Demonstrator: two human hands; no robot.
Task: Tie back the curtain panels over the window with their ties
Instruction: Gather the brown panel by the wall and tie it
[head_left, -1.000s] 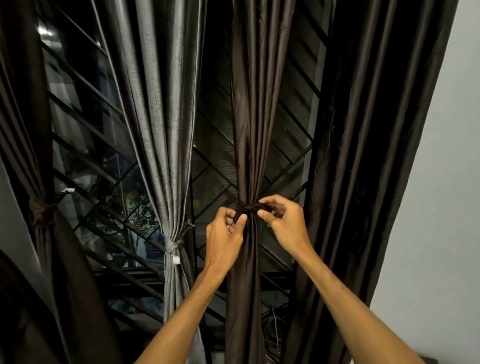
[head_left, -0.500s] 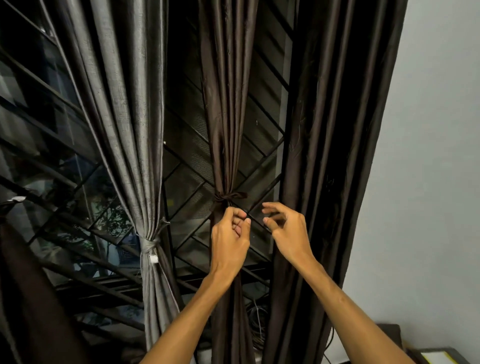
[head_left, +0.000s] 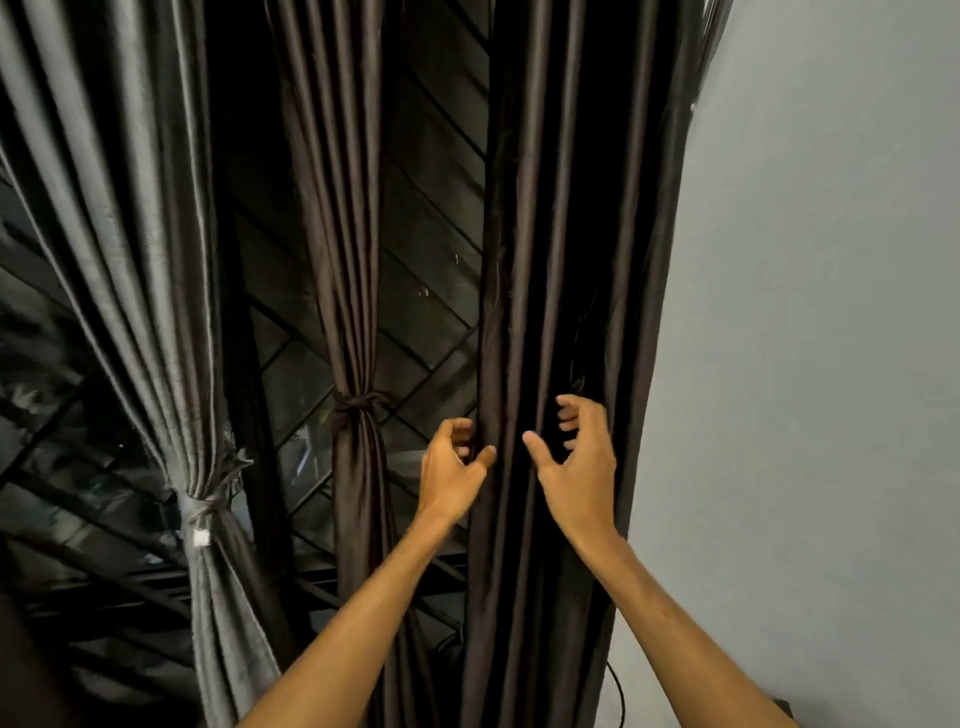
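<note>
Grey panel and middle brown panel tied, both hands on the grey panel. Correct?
No. The head view shows the left hand and right hand at the untied brown panel by the wall, not the grey panel; the left hand grips its edge. The grey panel and middle brown panel are tied, as stated.

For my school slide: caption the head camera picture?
Left hand grips the untied dark curtain, right hand open in front.
</note>
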